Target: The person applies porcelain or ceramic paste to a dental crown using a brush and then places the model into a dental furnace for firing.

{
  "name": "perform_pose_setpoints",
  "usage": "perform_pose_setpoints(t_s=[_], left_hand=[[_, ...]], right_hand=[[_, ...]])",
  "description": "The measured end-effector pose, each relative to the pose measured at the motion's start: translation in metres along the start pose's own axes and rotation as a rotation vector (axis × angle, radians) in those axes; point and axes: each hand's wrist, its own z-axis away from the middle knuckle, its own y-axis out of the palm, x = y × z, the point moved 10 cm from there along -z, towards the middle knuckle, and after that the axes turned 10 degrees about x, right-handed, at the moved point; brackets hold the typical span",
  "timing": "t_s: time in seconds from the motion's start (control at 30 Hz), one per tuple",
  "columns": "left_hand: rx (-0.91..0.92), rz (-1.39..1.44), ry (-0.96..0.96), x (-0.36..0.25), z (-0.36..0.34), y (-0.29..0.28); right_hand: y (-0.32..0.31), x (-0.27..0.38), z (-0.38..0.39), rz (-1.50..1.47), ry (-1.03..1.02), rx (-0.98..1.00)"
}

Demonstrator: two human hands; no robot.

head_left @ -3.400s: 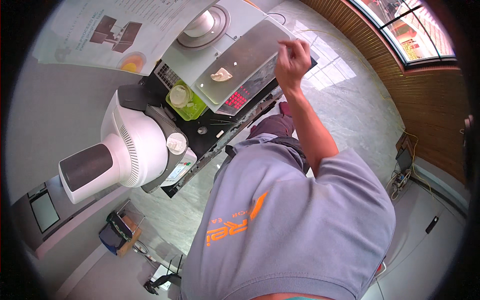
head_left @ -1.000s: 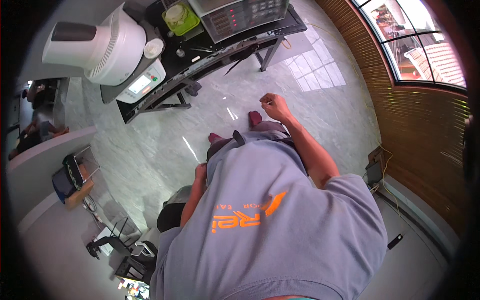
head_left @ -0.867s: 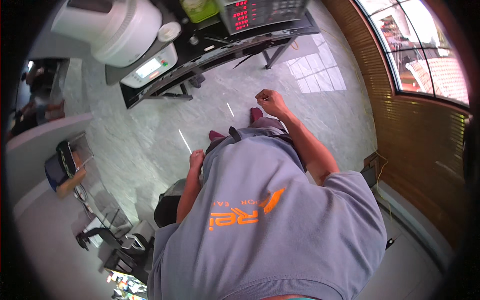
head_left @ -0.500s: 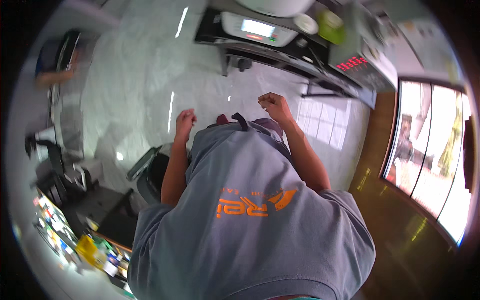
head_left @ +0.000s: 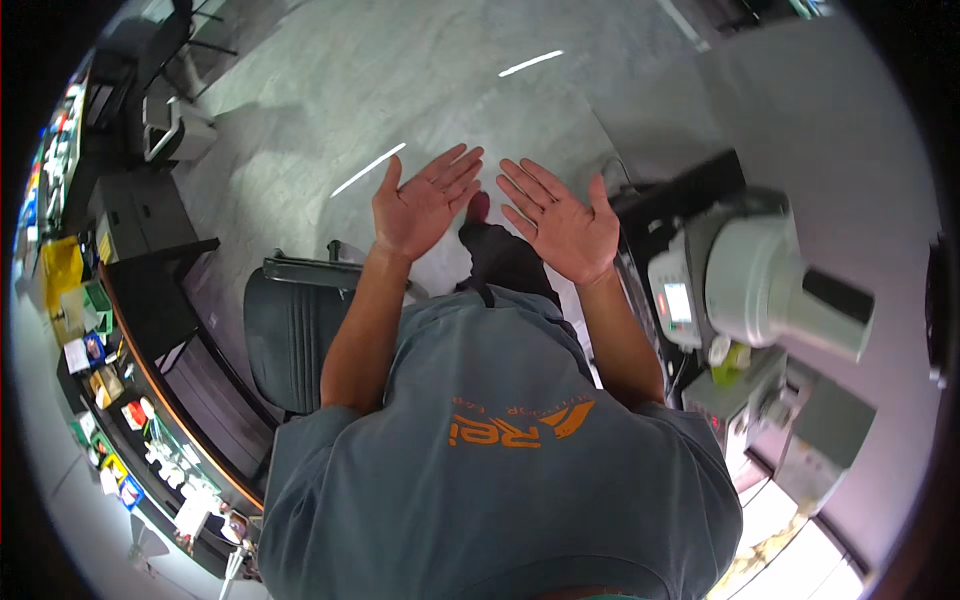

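Observation:
My left hand [head_left: 420, 207] is held out over the floor, palm up, its fingers stretched and the thumb apart. My right hand [head_left: 562, 220] mirrors it a short way to the right, palm up with the fingers spread. Both are empty and do not touch each other. Below them show a dark trouser leg [head_left: 505, 262] and a dark red shoe tip [head_left: 479, 206]. Closest to my right hand is a dark table [head_left: 690, 200] that bears a white machine [head_left: 745, 280] with a small lit screen.
A black padded chair [head_left: 290, 335] stands beside my left forearm. Farther left, a long curved-looking desk [head_left: 190, 415] carries many small items, with a dark drawer cabinet [head_left: 140, 215] and a white bin-like box [head_left: 180, 130] behind. A grey appliance [head_left: 745, 400] stands at the right.
My hands went from loosely curled to stretched out with palms up, and came closer together. My body turned right, so the white machine now lies at my right.

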Motion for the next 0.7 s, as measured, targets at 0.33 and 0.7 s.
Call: perform_pose_setpoints(t_s=[0.33, 0.7], left_hand=[[-0.240, -1.038, 0.269, -0.165, -0.104, 0.004], [-0.949, -1.185, 0.987, -0.489, -0.089, -0.138]], right_hand=[[-0.048, -0.024, -0.316, 0.278, 0.342, -0.135], [-0.027, -0.234, -0.591, 0.624, 0.810, 0.087]])
